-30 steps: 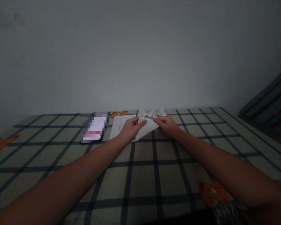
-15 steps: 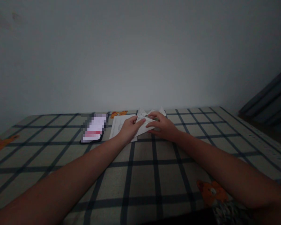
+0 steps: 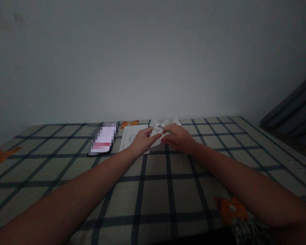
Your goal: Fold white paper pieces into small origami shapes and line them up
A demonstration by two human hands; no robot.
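Note:
Between both hands is a folded piece of white paper [image 3: 156,141], held just above the checked cloth. My left hand [image 3: 142,140] pinches its left side, thumb on top. From the right, my right hand [image 3: 179,139] closes on the paper with thumb and fingers, covering much of that edge. Right behind them stand several pointed white folded papers [image 3: 165,122], partly hidden by my fingers. A flat white sheet with faint printing [image 3: 127,137] lies beside and partly under my left hand.
A phone with a lit, blurred screen [image 3: 103,137] lies left of the sheet. The checked cloth [image 3: 153,200] with orange bear prints covers the surface, which meets a plain wall [image 3: 153,68] at the back. Dark striped fabric [image 3: 293,98] hangs at the right.
My right hand's fingers have closed in over the paper's right side, nearer my left thumb. Less of the folded paper shows now. The phone and the flat sheet have stayed put.

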